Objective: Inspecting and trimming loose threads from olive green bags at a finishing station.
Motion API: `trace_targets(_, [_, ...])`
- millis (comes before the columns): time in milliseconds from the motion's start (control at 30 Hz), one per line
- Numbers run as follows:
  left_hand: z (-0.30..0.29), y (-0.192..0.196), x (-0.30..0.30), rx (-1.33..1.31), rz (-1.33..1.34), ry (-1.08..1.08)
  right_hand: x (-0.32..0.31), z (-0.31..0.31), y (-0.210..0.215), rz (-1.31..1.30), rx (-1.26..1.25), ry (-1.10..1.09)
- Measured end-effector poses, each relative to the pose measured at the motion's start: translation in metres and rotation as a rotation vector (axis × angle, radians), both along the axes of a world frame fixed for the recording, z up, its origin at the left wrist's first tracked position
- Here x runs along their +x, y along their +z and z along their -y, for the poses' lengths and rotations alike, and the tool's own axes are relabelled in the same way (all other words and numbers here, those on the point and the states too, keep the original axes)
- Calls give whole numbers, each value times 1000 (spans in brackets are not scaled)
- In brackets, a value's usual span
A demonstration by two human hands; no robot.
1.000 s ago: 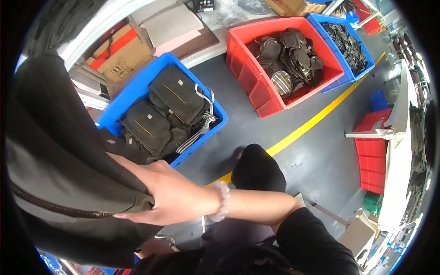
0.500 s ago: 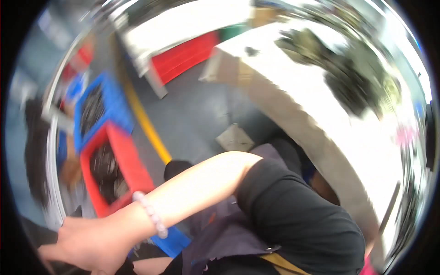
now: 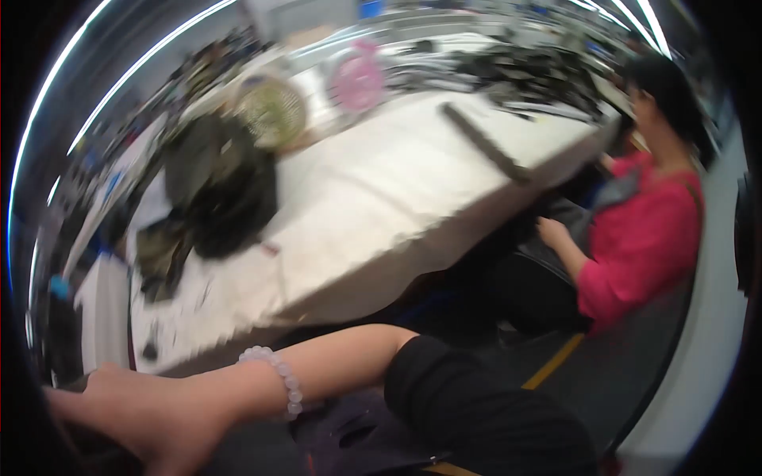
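My right hand (image 3: 135, 404) reaches out to the lower left, with a white bead bracelet (image 3: 282, 381) on the wrist and a black sleeve behind it. Its fingers curl over a black bag (image 3: 75, 448), which is mostly lost at the dark rim and blurred. My left hand is not in view. Just beyond the arm runs the near edge of a white table (image 3: 397, 198).
A heap of dark bags (image 3: 222, 182) lies on the table's left part, with a round yellowish fan (image 3: 274, 111) and a pink one (image 3: 359, 79) behind. A long dark bar (image 3: 484, 143) lies further right. A seated person in a red top (image 3: 643, 238) handles dark material. A yellow floor line (image 3: 556, 361) runs below.
The view has swung from the floor bins of bags up to the white table and a seated person. My right arm stays stretched to the left.
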State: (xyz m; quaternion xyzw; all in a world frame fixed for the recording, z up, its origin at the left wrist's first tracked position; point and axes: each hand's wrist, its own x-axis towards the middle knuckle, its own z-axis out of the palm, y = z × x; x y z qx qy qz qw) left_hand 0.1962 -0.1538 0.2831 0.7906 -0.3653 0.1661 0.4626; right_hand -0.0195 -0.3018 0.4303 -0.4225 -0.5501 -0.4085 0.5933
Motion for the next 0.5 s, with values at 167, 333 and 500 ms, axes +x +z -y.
trace_targets(167, [226,32,3,-28,195,-411,-22,130,-29,-218,73,-180])
trace_targets(333, [261,40,0,-31,333,-444,-80,235,-64,-660,360,-282])
trace_targets(500, [267,22,-31,99,257,-423,-54,294,-192,-1092,748,-53])
